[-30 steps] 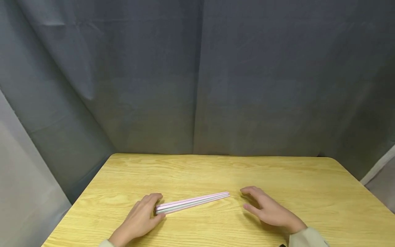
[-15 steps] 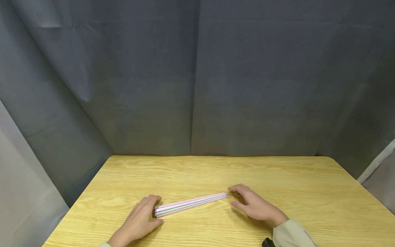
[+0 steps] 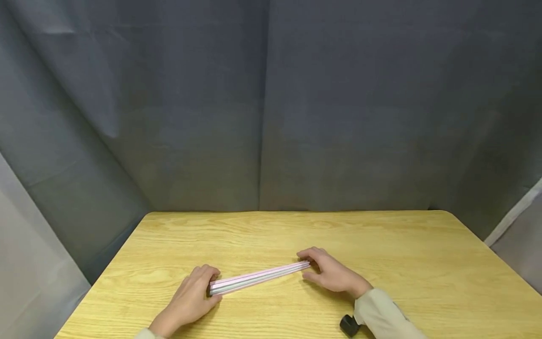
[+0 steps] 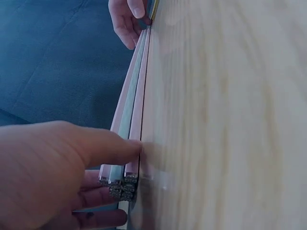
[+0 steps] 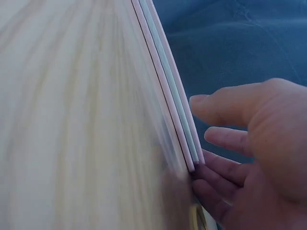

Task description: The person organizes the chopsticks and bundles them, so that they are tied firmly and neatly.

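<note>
A bundle of long pink and pale green sticks, shaped like chopsticks [image 3: 260,278], lies slantwise on the wooden table. Their dark, patterned ends [image 4: 123,186] face left. My left hand [image 3: 188,296] is around that end, thumb on the near side and fingers on the far side. In the left wrist view the thumb [image 4: 112,147] overlaps the sticks, though firm contact cannot be told. At the narrower right end, my right hand [image 3: 334,274] has its fingertips beside or against the tips; its thumb [image 5: 216,103] stands apart from them.
The wooden table [image 3: 381,245] has a rounded far edge with a dark grey curtain [image 3: 338,117] behind it. A black object [image 3: 349,325] sits at the right sleeve's cuff [image 3: 377,306]. Lighter cloth [image 3: 29,254] hangs at the left.
My right hand has come leftward to the bundle's right end. The left thumb moved off the sticks a little, then back close to them. The bundle stays nearly in place.
</note>
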A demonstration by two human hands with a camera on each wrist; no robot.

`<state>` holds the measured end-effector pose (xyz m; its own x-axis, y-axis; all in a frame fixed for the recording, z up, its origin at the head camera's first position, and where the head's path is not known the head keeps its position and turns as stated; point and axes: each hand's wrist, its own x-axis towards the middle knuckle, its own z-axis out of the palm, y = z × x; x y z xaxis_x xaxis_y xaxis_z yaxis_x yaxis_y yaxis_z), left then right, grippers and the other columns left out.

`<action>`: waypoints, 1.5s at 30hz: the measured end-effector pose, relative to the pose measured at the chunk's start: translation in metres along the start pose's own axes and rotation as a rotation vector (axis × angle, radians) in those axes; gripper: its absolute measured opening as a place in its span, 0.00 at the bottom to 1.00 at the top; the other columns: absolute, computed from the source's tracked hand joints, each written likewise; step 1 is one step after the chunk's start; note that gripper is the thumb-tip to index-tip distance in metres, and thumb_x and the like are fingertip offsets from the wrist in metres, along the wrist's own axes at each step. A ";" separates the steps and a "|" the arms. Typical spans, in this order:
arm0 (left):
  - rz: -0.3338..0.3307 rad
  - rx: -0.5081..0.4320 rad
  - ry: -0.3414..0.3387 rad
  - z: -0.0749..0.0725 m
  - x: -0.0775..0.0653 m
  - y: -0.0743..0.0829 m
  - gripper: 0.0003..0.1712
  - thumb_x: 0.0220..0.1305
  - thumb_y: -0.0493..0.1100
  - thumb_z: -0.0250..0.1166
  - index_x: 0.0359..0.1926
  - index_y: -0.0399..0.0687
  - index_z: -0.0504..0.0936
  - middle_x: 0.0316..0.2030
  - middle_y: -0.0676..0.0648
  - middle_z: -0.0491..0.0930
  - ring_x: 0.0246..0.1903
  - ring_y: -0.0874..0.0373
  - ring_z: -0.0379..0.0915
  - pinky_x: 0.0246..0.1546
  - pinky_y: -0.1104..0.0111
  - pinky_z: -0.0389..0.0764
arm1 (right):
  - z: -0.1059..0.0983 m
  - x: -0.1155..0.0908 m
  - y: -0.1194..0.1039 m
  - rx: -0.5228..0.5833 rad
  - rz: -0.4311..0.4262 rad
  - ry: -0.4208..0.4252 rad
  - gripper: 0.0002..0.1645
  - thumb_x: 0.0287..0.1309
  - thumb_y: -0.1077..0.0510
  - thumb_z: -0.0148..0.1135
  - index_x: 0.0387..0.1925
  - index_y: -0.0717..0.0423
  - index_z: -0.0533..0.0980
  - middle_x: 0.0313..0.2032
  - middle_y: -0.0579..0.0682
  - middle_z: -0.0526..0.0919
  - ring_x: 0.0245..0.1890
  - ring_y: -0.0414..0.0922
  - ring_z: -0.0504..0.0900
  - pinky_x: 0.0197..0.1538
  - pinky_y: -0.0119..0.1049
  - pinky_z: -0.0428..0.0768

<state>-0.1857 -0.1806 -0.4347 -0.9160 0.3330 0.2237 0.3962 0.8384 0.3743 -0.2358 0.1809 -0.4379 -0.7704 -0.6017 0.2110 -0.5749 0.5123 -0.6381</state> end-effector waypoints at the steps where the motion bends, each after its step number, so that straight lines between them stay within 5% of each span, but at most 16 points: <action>1: 0.003 -0.002 0.010 0.000 0.001 0.000 0.24 0.49 0.43 0.76 0.47 0.46 0.77 0.36 0.57 0.74 0.35 0.63 0.63 0.32 0.72 0.66 | 0.001 0.002 0.001 0.006 -0.003 0.003 0.25 0.64 0.58 0.61 0.58 0.65 0.69 0.52 0.57 0.76 0.49 0.53 0.73 0.51 0.38 0.76; 13: 0.020 -0.040 0.033 0.001 0.003 0.001 0.14 0.49 0.41 0.75 0.36 0.49 0.80 0.32 0.58 0.72 0.33 0.64 0.62 0.30 0.72 0.65 | 0.012 0.014 0.010 0.024 -0.009 0.059 0.15 0.58 0.65 0.65 0.47 0.58 0.77 0.41 0.52 0.79 0.37 0.44 0.68 0.38 0.31 0.70; 34: -0.053 -0.287 -0.043 0.005 0.012 -0.009 0.16 0.39 0.36 0.77 0.30 0.44 0.80 0.26 0.53 0.74 0.27 0.61 0.64 0.26 0.74 0.67 | 0.015 0.026 0.019 -0.002 -0.019 -0.010 0.15 0.55 0.69 0.62 0.44 0.58 0.73 0.34 0.47 0.74 0.33 0.40 0.70 0.37 0.28 0.73; 45: -0.014 -0.382 -0.064 0.005 0.015 -0.018 0.16 0.41 0.33 0.75 0.32 0.43 0.79 0.27 0.51 0.76 0.24 0.66 0.66 0.23 0.75 0.70 | 0.015 0.031 0.021 -0.029 -0.051 -0.007 0.14 0.55 0.68 0.63 0.43 0.55 0.74 0.34 0.46 0.75 0.34 0.40 0.70 0.38 0.29 0.72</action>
<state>-0.2067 -0.1880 -0.4427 -0.9187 0.3590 0.1644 0.3677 0.6261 0.6876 -0.2678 0.1643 -0.4559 -0.7379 -0.6317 0.2376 -0.6214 0.4985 -0.6045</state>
